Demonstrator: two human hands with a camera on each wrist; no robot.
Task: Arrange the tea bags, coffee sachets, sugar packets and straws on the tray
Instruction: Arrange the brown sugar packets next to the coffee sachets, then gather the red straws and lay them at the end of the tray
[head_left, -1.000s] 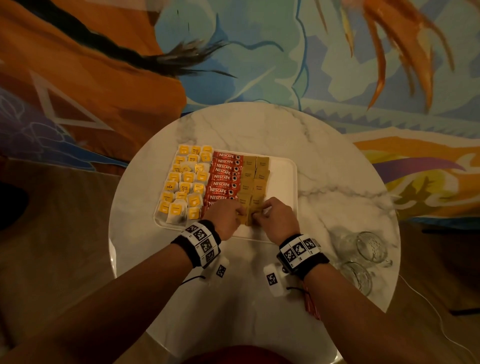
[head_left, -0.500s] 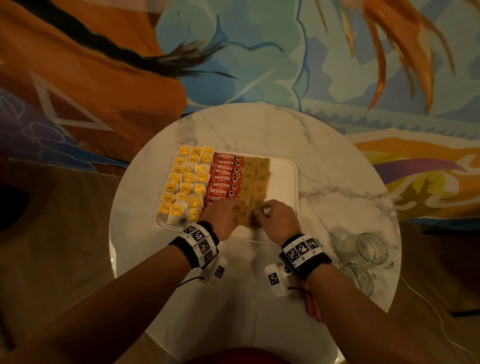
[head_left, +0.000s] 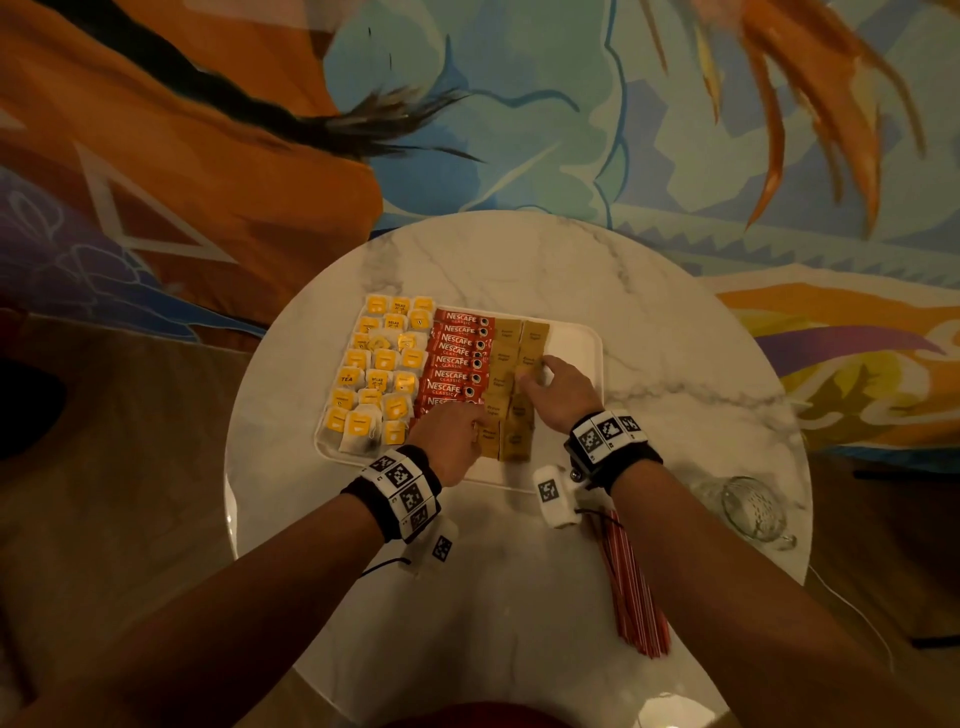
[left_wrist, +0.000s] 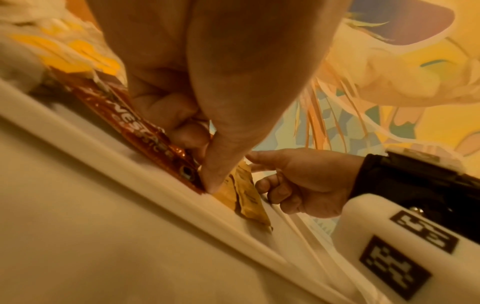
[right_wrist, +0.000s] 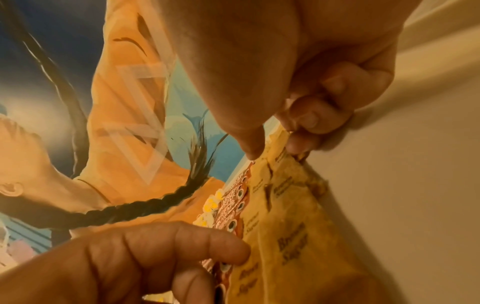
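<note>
A white tray (head_left: 576, 343) on the round marble table holds yellow tea bags (head_left: 382, 376) on the left, red coffee sachets (head_left: 457, 358) in the middle and two columns of brown sugar packets (head_left: 511, 415) on the right. My left hand (head_left: 475, 428) is at the near end of the sugar columns. Its thumb (left_wrist: 211, 181) presses a sugar packet (left_wrist: 244, 195) beside the last sachet, and its fingers are curled behind it. My right hand (head_left: 530, 376) is farther up the right column, where its thumb and fingers (right_wrist: 301, 144) pinch a sugar packet's edge (right_wrist: 279, 139). Red straws (head_left: 631, 587) lie on the table under my right forearm.
Two clear glass mugs (head_left: 753, 509) stand at the table's near right edge. The tray's right strip (head_left: 571, 374) beside the sugar is bare. The table's rim (head_left: 249, 415) runs close to the tray's left side. A painted wall lies beyond.
My right hand has moved from the nearest sugar packets up the column to one in the middle. My left hand has stayed at the near end.
</note>
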